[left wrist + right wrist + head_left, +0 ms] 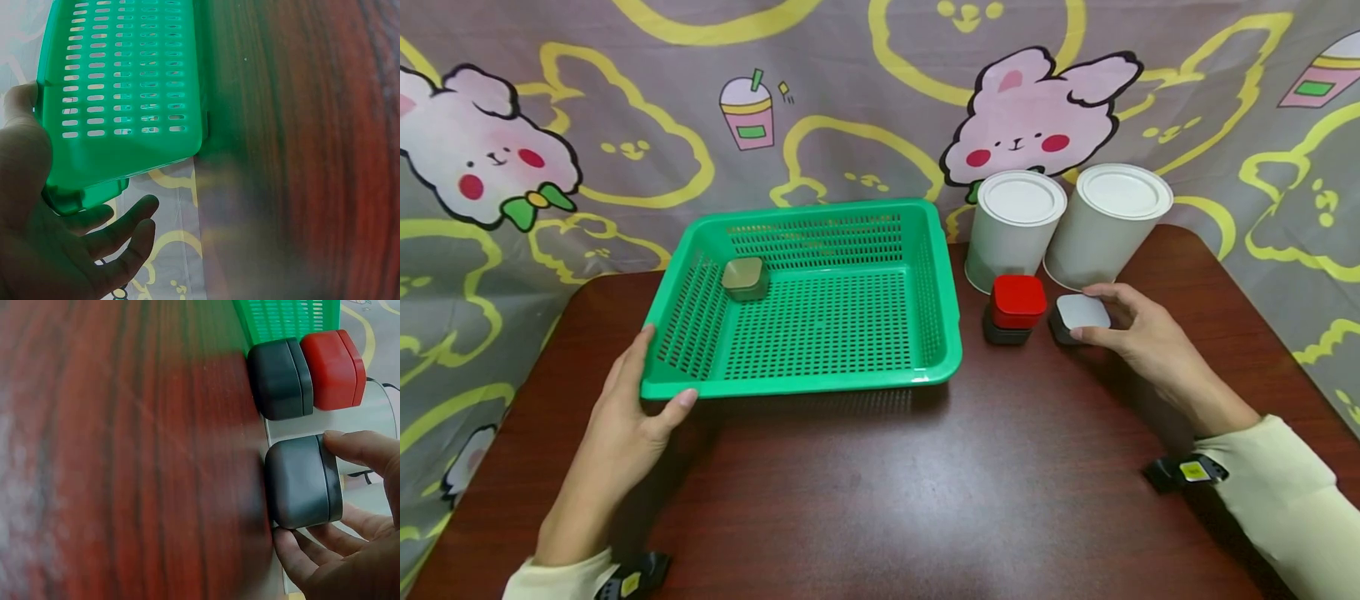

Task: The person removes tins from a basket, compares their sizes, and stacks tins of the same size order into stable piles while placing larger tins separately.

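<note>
A green plastic basket (820, 385) stands on the table. My left hand (625, 425) holds its near left corner, thumb at the front rim and fingers along the left side; several of these fingers stretch past the corner in the left wrist view. A small gold-topped box (746, 277) sits inside the basket, at its left. With thumb and fingers on opposite sides, my right hand (1150, 346) pinches a small dark box with a grey top (1082, 312), low at the table. Just left of it, a red box (1018, 300) sits stacked on a black box (281, 381).
Two white lidded canisters (1015, 237) stand close behind the small boxes. A patterned cloth (842, 92) hangs along the back of the dark wooden table (880, 492), whose right edge runs beyond my right hand.
</note>
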Tool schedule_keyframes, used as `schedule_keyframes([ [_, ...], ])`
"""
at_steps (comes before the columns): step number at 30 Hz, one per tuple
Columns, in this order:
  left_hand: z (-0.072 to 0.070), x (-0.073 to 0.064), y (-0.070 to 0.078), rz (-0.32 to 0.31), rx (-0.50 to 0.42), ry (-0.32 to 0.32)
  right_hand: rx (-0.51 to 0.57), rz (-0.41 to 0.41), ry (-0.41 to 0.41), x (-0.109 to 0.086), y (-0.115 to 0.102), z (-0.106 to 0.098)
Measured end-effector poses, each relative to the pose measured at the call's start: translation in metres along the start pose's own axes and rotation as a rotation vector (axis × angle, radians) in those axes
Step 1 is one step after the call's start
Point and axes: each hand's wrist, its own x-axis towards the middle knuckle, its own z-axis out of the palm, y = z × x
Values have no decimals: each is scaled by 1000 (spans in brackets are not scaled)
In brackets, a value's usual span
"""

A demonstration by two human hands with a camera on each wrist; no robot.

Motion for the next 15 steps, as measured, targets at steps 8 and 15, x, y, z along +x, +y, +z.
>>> schedule_keyframes([
  [8, 1, 1, -1, 2, 2, 4, 3, -4, -14, 0, 1, -1],
  [15, 1, 1, 0, -11, 11, -1, -5, -5, -24, 0, 1, -1],
])
